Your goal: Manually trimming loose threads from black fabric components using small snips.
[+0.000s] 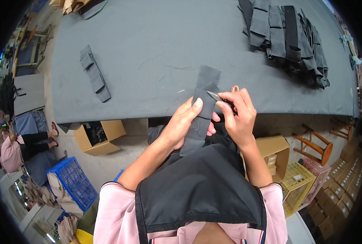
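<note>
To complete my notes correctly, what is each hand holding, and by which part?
Left hand: a dark grey fabric strip, by its middle, thumb on top. Right hand: a small pointed tool, behind its metal tip.

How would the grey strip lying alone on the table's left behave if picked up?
The grey strip looks like layered cloth, so it would probably bend, though its overlaps may stiffen it slightly. Being narrow and thin, it is likely light. Lying flat on the table, it seems unlikely to roll.

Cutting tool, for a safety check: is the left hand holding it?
No, the right hand holds the cutting tool; the left hand, fabric.
</note>
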The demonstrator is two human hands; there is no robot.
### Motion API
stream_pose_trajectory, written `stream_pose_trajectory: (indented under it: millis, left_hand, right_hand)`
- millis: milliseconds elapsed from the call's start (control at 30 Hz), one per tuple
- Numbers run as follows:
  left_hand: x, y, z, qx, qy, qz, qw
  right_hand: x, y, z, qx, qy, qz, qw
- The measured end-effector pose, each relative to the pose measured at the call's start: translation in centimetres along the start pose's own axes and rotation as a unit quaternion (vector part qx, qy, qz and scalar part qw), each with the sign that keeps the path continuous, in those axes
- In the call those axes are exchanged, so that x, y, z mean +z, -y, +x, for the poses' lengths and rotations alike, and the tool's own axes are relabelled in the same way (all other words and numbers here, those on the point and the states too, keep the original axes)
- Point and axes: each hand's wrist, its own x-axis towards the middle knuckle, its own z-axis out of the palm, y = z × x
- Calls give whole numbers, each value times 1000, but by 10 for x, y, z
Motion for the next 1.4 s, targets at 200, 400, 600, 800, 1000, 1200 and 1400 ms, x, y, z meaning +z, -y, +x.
stream_pose_trajectory:
  millis: [200,400,600,800,1000,1200,1400]
  left_hand:
    - [-3,2,1,4,7,-15,1000]
    - [-1,3,0,-5,17,-7,1000]
    - [3,3,-2,-7,-30,50,998]
    - [2,8,0,19,-34,136,990]
    - [0,10,-8,18,-74,49,996]
    - [-7,22,-3,15,-89,112,990]
    - [-17,25,-3,164,-65,227,958]
  right_hand:
    - [1,9,1,-45,6,-28,999]
    - [10,8,0,-55,20,-36,998]
    - [8,3,-4,17,5,35,999]
    - [12,6,5,330,106,334,877]
    - [15,22,-14,135,11,143,980]
    - [20,14,-31,-15,17,66,998]
    - [4,32,-1,31,149,119,981]
